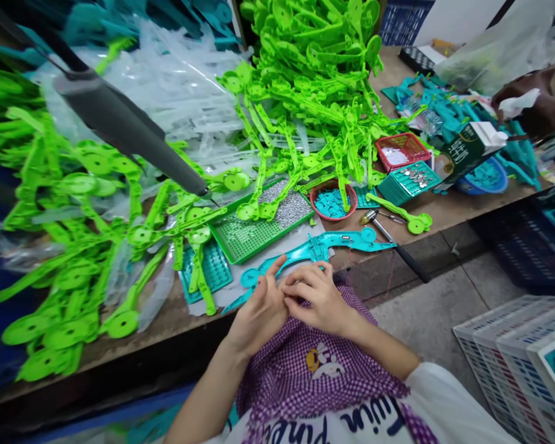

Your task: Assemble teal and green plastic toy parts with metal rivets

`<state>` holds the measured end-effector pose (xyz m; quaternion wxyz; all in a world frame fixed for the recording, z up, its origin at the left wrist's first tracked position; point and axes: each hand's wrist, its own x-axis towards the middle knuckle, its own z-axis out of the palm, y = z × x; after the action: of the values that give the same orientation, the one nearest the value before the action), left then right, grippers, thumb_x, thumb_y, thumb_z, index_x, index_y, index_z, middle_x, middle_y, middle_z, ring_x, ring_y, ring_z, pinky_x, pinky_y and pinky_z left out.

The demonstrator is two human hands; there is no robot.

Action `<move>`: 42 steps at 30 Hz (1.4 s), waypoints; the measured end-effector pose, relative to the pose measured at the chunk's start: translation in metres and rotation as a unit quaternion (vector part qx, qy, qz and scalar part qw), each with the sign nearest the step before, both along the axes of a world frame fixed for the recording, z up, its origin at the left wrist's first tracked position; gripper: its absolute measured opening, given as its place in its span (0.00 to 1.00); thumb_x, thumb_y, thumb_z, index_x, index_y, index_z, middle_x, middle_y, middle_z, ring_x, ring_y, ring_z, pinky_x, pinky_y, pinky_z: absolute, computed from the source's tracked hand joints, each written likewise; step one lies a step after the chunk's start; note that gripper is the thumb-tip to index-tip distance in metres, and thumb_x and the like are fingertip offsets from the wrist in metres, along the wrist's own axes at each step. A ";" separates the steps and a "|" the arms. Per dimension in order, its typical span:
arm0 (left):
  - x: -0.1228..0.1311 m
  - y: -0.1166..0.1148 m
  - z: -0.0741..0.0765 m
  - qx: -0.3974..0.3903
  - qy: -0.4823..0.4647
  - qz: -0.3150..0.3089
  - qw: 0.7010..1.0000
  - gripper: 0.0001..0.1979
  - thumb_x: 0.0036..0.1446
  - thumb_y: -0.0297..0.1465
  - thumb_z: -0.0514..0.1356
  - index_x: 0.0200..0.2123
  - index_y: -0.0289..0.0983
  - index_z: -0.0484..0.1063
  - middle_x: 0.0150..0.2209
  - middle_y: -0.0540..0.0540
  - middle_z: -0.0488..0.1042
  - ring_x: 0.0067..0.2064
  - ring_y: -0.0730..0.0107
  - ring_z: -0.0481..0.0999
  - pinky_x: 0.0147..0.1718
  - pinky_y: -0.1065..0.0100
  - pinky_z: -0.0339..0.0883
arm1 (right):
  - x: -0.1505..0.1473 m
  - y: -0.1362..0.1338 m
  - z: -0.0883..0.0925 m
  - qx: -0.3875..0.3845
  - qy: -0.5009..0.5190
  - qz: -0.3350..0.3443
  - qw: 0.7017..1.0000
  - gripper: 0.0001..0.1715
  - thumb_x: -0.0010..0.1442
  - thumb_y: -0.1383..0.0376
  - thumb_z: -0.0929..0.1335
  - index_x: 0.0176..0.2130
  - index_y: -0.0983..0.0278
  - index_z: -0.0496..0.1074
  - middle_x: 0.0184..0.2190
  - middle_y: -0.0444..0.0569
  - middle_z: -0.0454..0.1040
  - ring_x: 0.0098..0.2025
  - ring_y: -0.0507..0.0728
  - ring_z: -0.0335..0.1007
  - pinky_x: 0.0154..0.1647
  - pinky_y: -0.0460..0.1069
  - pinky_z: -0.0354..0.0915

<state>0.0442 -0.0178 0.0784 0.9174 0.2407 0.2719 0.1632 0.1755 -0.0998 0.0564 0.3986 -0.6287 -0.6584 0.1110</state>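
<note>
My left hand point(260, 311) is turned palm inward over the table's front edge, thumb and index finger stretched apart. Its other fingers are partly hidden behind my right hand point(318, 295), which is closed with the fingertips together against the left palm. Whatever the right fingertips pinch is too small or covered. Just beyond both hands lies a long curved turquoise plastic part point(346, 239) on a white sheet. Behind it stands a green perforated tray point(245, 237) with many small metal pieces point(290, 206).
A grey power screwdriver point(134, 126) hangs at the left, tip above the tray. Bright green plastic parts point(309, 80) are piled behind. Rightward are a red basket point(337, 214) of turquoise pieces, a hammer point(391, 237) overhanging the edge, and a drink carton point(469, 151). White crates point(504, 345) stand lower right.
</note>
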 end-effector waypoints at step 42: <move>0.046 -0.018 -0.059 0.194 0.123 0.149 0.962 0.16 0.47 0.35 0.72 0.38 0.38 0.76 0.43 0.45 0.77 0.45 0.66 0.77 0.50 0.65 0.69 | 0.104 -0.015 0.006 -0.168 0.103 -0.055 0.979 0.18 0.68 0.55 0.62 0.32 0.62 0.73 0.26 0.45 0.73 0.29 0.53 0.68 0.33 0.47 0.59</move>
<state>0.0907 -0.0363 0.0192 0.7777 0.3892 0.3781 0.3173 0.2790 -0.1152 0.0628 0.3579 -0.7072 -0.5506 0.2621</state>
